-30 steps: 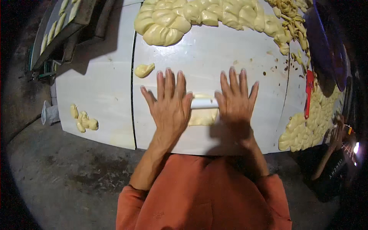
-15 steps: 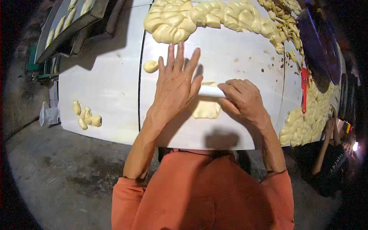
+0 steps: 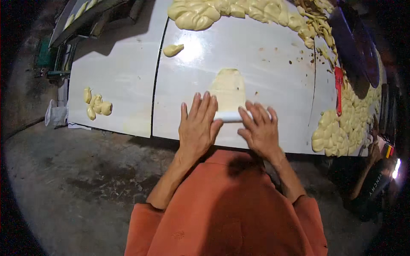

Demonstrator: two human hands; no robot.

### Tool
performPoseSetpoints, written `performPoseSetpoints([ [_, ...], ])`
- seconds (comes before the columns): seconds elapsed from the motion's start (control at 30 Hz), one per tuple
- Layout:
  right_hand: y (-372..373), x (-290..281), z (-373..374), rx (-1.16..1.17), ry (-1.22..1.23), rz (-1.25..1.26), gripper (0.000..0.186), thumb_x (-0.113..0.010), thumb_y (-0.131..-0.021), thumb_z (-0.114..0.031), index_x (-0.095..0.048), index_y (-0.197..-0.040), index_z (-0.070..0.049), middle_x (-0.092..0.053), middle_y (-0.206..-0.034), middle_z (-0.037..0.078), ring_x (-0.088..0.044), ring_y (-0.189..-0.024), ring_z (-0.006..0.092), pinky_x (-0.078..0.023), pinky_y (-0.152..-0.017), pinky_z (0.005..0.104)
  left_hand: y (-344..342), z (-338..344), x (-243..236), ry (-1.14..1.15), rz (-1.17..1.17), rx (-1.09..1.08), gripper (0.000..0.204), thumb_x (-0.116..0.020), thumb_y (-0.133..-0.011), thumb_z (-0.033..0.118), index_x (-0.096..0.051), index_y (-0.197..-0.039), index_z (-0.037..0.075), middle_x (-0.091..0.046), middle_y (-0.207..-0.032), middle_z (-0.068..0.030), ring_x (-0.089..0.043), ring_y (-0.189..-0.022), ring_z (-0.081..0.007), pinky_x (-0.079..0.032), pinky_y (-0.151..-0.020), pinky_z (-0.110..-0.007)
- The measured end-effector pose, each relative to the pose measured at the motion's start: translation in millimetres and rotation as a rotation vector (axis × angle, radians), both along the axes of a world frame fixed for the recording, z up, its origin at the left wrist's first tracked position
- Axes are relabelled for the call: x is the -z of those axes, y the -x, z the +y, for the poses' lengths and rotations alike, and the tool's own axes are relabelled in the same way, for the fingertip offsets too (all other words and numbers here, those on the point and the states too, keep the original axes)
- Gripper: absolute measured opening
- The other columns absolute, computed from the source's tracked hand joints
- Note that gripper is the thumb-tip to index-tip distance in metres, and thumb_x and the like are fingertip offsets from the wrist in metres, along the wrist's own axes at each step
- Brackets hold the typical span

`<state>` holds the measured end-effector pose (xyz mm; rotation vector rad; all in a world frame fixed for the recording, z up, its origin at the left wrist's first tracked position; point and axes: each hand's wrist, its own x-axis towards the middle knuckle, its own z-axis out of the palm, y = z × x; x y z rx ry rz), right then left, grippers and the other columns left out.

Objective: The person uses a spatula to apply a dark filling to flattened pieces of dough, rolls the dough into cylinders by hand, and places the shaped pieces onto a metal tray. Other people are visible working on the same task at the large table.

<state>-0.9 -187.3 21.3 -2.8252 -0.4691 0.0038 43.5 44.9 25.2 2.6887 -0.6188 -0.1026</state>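
A flattened sheet of pale yellow dough [image 3: 229,87] lies on the white tabletop, rounded at its far end. Across its near part sits a white rolling pin [image 3: 230,116]. My left hand [image 3: 197,126] rests on the pin's left end, fingers straight and pointing away from me. On the other end lies my right hand [image 3: 261,127], its fingers spread and slightly bent over the pin. Both hands press from above rather than wrap around it; the pin's ends are hidden under them. A small dough piece [image 3: 173,50] lies farther off to the left.
Dough lumps [image 3: 239,10] line the far edge, and more dough [image 3: 339,132] covers the right side beside a red-handled tool [image 3: 338,91]. Several small pieces [image 3: 100,106] lie at left. A tray [image 3: 92,19] stands far left; another person's arm [image 3: 367,170] shows at right.
The rolling pin has come nearer to me, and the dough sheet beyond it is longer. My left hand has moved from beside the pin onto its end; my right hand's fingers have spread.
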Motion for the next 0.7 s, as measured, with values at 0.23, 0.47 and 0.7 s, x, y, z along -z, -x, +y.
performPoseSetpoints([
  [0.23, -6.1, -5.1, -1.1, 0.001, -0.099, -0.148, 0.048, -0.073, -0.09, -0.029, -0.064, -0.137, -0.021, -0.059, -0.117, 0.006, -0.056, -0.109, 0.0239, -0.036, -0.103, 0.0496, 14.8, 8.7, -4.2, -0.046, -0.06, -0.007, 0.076, -0.062, -0.096, 0.051, -0.038, -0.158, 0.014, -0.029, -0.166, -0.0173, -0.027, -0.154, -0.0354, -0.009, -0.115, -0.077],
  [0.47, -83.1, -4.5, -0.4, 0.114, 0.003, -0.149, 0.05, -0.06, -0.1, -0.035, -0.056, -0.145, -0.013, -0.05, -0.146, 0.018, -0.041, -0.138, 0.0353, -0.025, -0.115, 0.0599, -67.8, -7.1, 7.3, -0.047, -0.188, -0.06, 0.067, -0.055, -0.101, 0.045, -0.04, -0.157, 0.01, -0.03, -0.165, -0.0204, -0.023, -0.154, -0.0397, -0.007, -0.116, -0.076],
  [0.7, -179.4, 0.2, -11.0, 0.286, 0.178, -0.18, 0.054, -0.051, -0.104, -0.043, -0.053, -0.148, -0.012, -0.04, -0.158, 0.021, -0.034, -0.146, 0.0393, -0.022, -0.119, 0.062, -175.7, -41.0, 4.0, 0.027, -0.253, -0.155, 0.058, -0.049, -0.105, 0.038, -0.042, -0.153, 0.007, -0.033, -0.161, -0.0258, -0.027, -0.152, -0.0428, -0.011, -0.114, -0.077],
])
